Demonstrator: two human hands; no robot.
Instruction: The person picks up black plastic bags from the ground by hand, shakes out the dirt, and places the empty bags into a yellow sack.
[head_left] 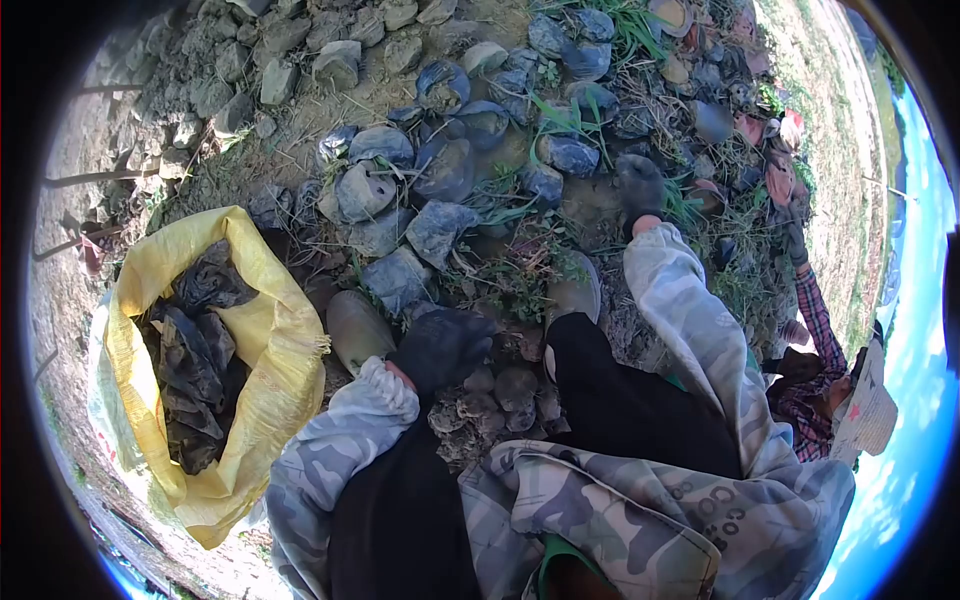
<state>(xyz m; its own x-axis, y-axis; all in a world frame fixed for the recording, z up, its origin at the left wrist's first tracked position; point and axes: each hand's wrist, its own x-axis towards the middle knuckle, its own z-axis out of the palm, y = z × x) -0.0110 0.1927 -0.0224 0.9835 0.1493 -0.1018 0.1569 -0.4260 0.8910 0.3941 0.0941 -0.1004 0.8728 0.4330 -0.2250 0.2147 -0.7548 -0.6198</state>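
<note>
At centre, the left hand (445, 350) is held low; at upper right, the right hand (640, 187) is held near clods (568, 155). Neither grip can be made out.

1 head-worn camera, wide round-edged view, facing forward and down, hands (447, 350) close below, sky (917, 310) at right

The crumpled black plastic (192, 352) is partly hidden by the yellow woven sack (285, 340); the grey camouflage cloth jacket (615, 515) is cut off below.
</note>
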